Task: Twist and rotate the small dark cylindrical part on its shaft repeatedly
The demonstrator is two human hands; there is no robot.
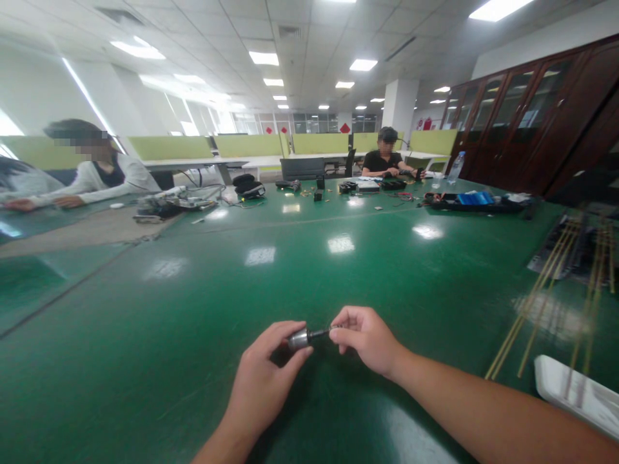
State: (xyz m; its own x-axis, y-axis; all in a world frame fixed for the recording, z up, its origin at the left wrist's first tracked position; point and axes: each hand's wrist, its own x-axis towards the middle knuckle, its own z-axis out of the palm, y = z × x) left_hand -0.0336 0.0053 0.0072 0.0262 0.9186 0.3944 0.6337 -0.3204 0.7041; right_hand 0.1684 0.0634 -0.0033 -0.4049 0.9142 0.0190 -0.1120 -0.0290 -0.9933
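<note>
My left hand (271, 361) grips a short silver metal cylinder (298, 339) between thumb and fingers, a little above the green tabletop (232, 283). A thin dark shaft (318, 334) sticks out of the cylinder's right end, toward the other hand. At the tip of that shaft, my right hand (365, 335) pinches a small metallic piece (334, 329) between thumb and forefinger. The fingertips cover most of this piece, so I cannot tell its exact kind or whether it is joined to the shaft.
Long thin brass-coloured rods (536, 296) lie to the right, near a white tray (556, 374). Across the table are a black tray with a blue packet (476, 198), a water bottle (456, 169) and a black pouch (249, 188). Two people sit farther off, at left and back right.
</note>
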